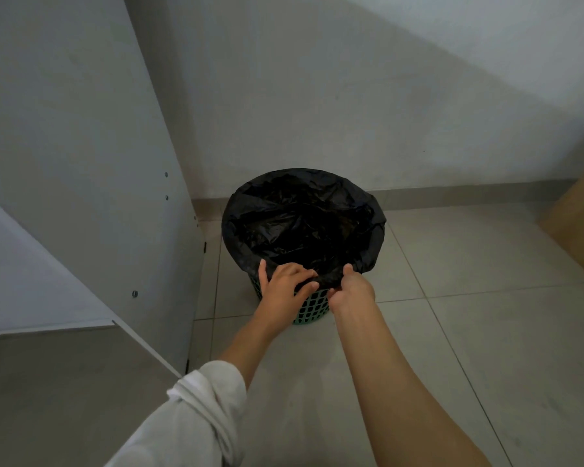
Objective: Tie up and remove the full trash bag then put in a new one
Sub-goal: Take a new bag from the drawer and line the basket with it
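A black trash bag (300, 217) lines a round green lattice bin (309, 306) standing on the tiled floor by the wall. The bag's edge is folded over the bin's rim. My left hand (285, 284) grips the bag's near edge at the rim, fingers curled over the plastic. My right hand (351, 288) pinches the same bunched edge just to the right of it. What lies inside the bag is too dark to make out.
A white cabinet side (91, 183) with screws stands left of the bin, close to it. The wall and its skirting (452, 193) run behind. A tan wooden piece (580, 230) sits at the right edge. Pale floor tiles (469, 332) spread to the right and front.
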